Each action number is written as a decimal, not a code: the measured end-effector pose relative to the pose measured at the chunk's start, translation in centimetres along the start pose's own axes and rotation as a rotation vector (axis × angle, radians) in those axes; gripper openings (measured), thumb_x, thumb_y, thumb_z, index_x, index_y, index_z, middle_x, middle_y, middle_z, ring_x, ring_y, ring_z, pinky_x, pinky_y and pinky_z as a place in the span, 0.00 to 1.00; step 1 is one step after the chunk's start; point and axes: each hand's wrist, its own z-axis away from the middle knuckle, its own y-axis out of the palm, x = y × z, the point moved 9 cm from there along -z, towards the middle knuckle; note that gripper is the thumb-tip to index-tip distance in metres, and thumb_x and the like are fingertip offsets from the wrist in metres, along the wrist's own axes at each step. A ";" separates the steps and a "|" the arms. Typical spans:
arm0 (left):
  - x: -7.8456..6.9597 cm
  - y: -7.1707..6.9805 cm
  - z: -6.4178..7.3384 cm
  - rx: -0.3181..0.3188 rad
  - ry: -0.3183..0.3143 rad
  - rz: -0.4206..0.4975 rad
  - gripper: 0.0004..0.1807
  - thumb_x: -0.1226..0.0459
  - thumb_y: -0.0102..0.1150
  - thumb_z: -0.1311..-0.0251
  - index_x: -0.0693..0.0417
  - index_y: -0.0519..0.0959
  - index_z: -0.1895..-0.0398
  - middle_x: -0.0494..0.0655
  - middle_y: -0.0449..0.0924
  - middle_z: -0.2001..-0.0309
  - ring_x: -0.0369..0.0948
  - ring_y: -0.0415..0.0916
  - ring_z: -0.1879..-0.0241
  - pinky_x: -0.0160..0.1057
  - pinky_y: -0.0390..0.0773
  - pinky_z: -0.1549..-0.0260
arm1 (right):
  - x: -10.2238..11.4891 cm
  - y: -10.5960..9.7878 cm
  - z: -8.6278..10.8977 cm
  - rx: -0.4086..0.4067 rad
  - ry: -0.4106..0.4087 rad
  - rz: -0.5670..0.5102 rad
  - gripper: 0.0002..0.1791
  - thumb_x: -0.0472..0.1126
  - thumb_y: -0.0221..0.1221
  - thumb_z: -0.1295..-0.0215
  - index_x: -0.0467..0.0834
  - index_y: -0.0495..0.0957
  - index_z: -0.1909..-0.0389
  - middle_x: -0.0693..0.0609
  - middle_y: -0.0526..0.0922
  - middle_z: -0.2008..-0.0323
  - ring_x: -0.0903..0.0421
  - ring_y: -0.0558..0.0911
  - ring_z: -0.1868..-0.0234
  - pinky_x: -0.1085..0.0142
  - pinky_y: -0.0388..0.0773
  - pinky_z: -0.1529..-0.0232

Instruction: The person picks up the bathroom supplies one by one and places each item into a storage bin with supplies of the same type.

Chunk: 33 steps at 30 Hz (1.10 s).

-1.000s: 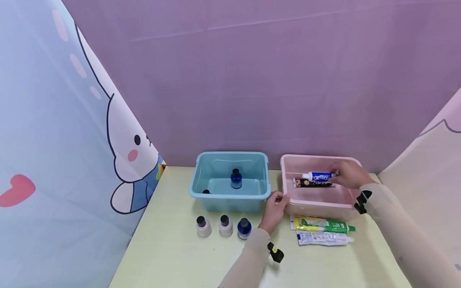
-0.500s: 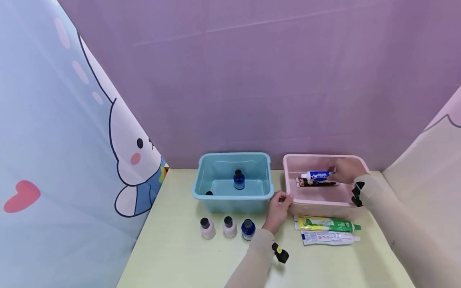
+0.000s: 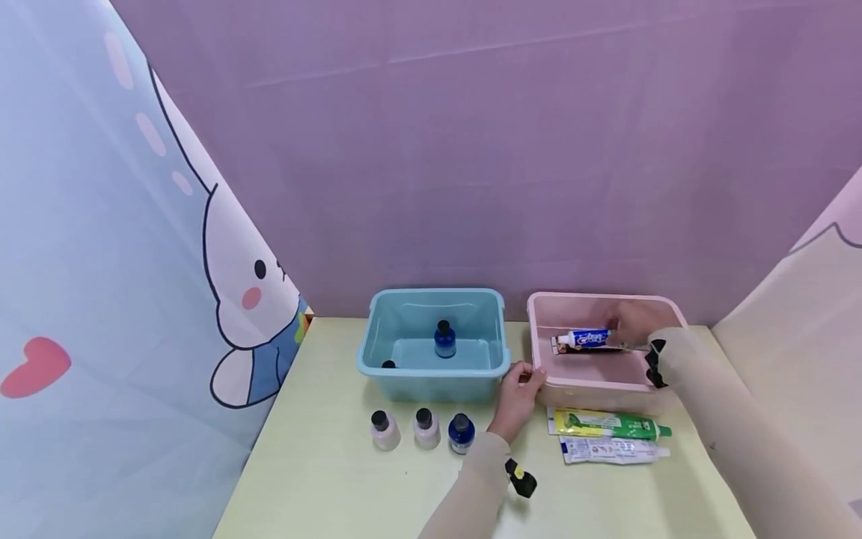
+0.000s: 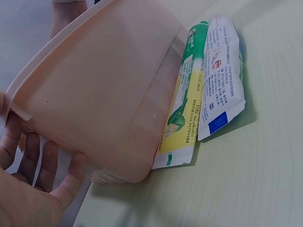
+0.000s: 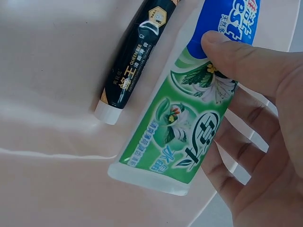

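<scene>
My right hand (image 3: 633, 323) reaches inside the pink plastic bin (image 3: 606, 385), pinching a blue, green and white toothpaste tube (image 5: 180, 127) between thumb and fingers. In the head view this tube lies slightly tilted, partly covering a black toothpaste tube (image 5: 132, 64) in the bin. The right wrist view shows the black tube beside it with its white cap visible. My left hand (image 3: 517, 400) holds the pink bin by its front left corner, fingers curled at the rim, as the left wrist view shows.
Left of the pink bin stands a blue bin (image 3: 434, 372) with two dark-capped bottles, one mostly hidden. Before it are two pale bottles (image 3: 385, 432) and a blue bottle (image 3: 461, 434). A yellow-green toothpaste tube (image 4: 182, 94) and a white toothpaste tube (image 4: 220, 75) lie before the pink bin.
The right hand has shifted slightly forward toward the bin's near side with the blue toothpaste tube, which now overlaps the black tube. The left hand keeps its hold on the bin's corner.
</scene>
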 end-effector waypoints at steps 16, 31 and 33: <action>0.4 0.6 0.4 0.012 0.011 0.013 0.09 0.51 0.60 0.29 0.43 0.78 0.63 0.36 0.76 0.58 0.38 0.73 0.55 0.53 0.80 0.44 | -3.0 2.1 -0.8 -0.002 0.057 -0.131 0.06 0.30 0.68 0.43 0.43 0.88 0.68 0.49 0.85 0.64 0.50 0.79 0.63 0.62 0.78 0.64; 0.0 0.1 0.1 -0.005 0.013 0.001 0.08 0.52 0.59 0.28 0.44 0.78 0.62 0.37 0.75 0.57 0.38 0.73 0.55 0.51 0.80 0.46 | -0.4 -0.2 0.3 -0.014 0.026 -0.115 0.08 0.39 0.59 0.31 0.42 0.86 0.61 0.53 0.84 0.66 0.54 0.78 0.63 0.60 0.74 0.59; 0.0 0.0 0.0 -0.009 0.014 -0.004 0.08 0.53 0.59 0.28 0.43 0.78 0.62 0.37 0.75 0.57 0.37 0.73 0.55 0.50 0.80 0.46 | 0.1 -0.7 0.7 -0.027 0.013 -0.092 0.08 0.40 0.60 0.31 0.44 0.87 0.59 0.53 0.86 0.64 0.55 0.78 0.62 0.58 0.76 0.57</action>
